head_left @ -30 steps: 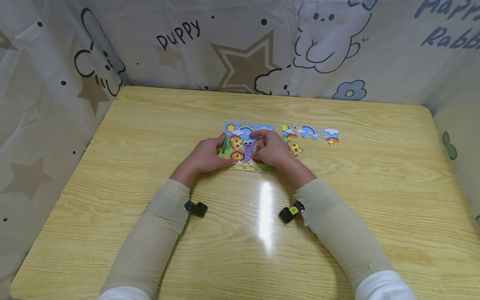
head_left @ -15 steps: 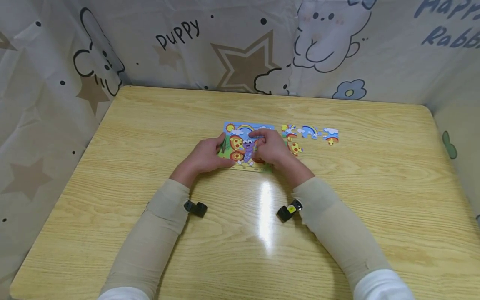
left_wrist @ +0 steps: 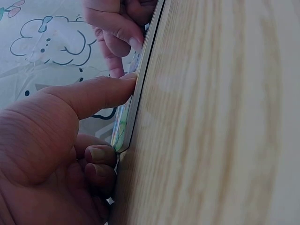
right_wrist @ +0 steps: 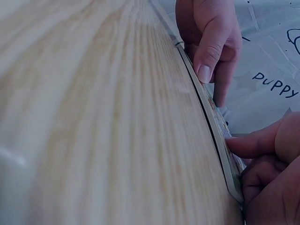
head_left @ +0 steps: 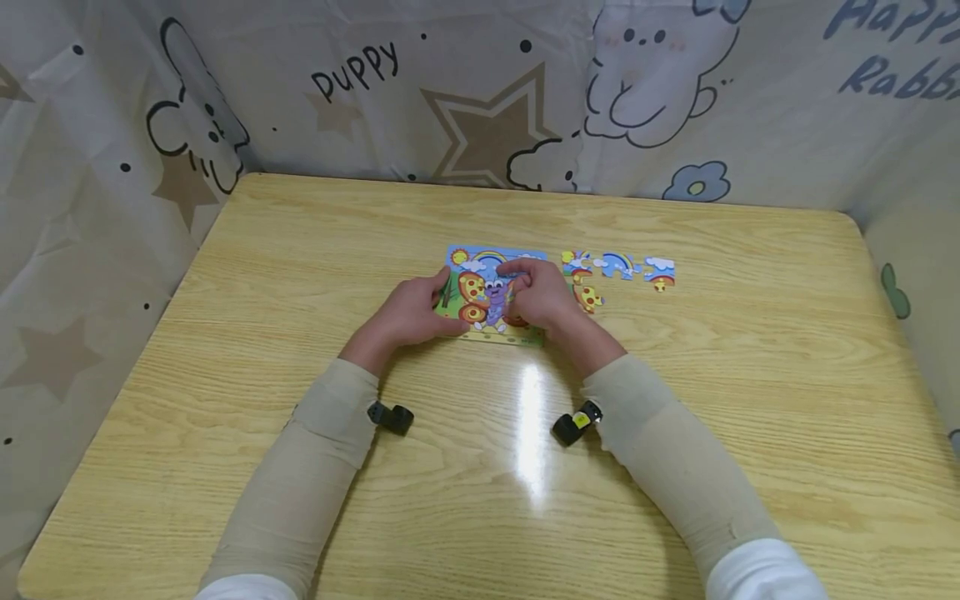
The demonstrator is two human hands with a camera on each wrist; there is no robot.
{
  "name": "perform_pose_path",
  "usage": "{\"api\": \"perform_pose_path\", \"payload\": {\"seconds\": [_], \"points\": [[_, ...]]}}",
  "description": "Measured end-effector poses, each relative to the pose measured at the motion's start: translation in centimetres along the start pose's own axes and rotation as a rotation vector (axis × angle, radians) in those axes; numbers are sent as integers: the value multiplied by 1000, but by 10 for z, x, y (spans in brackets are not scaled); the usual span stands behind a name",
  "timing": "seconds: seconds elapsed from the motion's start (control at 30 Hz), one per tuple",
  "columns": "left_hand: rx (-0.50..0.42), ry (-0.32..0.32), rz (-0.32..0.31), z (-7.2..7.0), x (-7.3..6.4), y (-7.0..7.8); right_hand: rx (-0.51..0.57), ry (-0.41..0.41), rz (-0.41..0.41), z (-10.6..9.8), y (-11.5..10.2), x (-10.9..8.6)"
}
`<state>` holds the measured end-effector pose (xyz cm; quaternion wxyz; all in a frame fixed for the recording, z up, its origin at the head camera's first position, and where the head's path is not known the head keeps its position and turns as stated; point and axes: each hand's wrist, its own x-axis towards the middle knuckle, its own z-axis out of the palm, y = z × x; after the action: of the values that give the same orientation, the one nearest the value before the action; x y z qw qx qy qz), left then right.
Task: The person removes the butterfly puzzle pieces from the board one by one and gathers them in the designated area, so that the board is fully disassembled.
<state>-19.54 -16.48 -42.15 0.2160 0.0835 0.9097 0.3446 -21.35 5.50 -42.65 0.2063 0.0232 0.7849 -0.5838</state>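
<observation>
A jigsaw puzzle (head_left: 472, 335) in a shallow board lies on the table, its picture showing a purple cartoon butterfly under a rainbow. My left hand (head_left: 408, 310) grips the board's left end. Its thumb (left_wrist: 105, 91) rests on the front rim, with the other fingers bent at the side. My right hand (head_left: 547, 296) is over the right half, index finger stretched across the picture and thumb (right_wrist: 248, 143) on its face, other fingers curled by the edge. Whether a loose piece is under this hand is hidden.
Right of the board lie several loose puzzle pieces: one with a sun (head_left: 576, 262), a rainbow piece (head_left: 618, 264), a cloud piece (head_left: 660, 268) and a yellow spotted piece (head_left: 588, 297). A printed cloth (head_left: 480, 108) stands behind the wooden table (head_left: 420, 500).
My right wrist shifts very slightly to the left. Both hands otherwise stay in place on the puzzle, and the loose pieces stay where they lie.
</observation>
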Motion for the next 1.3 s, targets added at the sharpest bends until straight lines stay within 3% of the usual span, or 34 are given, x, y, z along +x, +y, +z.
{"api": "perform_pose_path", "payload": {"seconds": [0.4, 0.87, 1.07, 1.3], "points": [[-8, -4, 6, 4, -1, -3, -124, -52, -12, -2, 0, 5], [-11, -5, 2, 0, 0, 0, -45, -16, 7, -1, -4, 3], [2, -1, 8, 0, 1, -2, -45, -43, -28, -3, 0, 3], [12, 2, 10, 0, 0, -1, -162, -26, -64, -2, 0, 3]]}}
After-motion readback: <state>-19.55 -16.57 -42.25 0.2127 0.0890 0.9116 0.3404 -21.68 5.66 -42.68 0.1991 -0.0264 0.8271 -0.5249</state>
